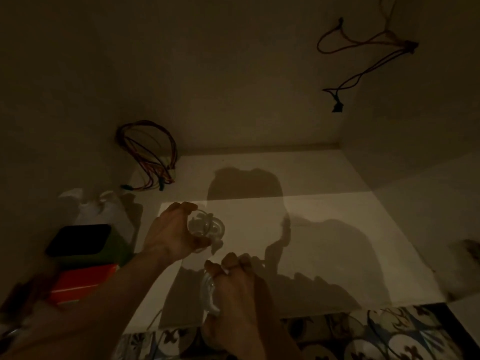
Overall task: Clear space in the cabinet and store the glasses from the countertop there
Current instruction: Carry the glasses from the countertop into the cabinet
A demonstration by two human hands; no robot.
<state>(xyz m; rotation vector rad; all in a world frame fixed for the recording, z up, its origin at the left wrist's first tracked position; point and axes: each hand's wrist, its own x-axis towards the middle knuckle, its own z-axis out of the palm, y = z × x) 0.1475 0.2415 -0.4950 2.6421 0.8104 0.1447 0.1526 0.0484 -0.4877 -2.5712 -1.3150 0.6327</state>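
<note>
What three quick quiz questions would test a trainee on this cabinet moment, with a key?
1. True or false: each hand grips a clear glass.
2. Which sits farther into the cabinet: the glass in the left hand or the one in the right hand?
3. What lies on the cabinet shelf at the back left corner?

Key:
1. True: left glass, right glass.
2. The left one; the right one is at the shelf's front edge.
3. A bundle of coloured wires.
</note>
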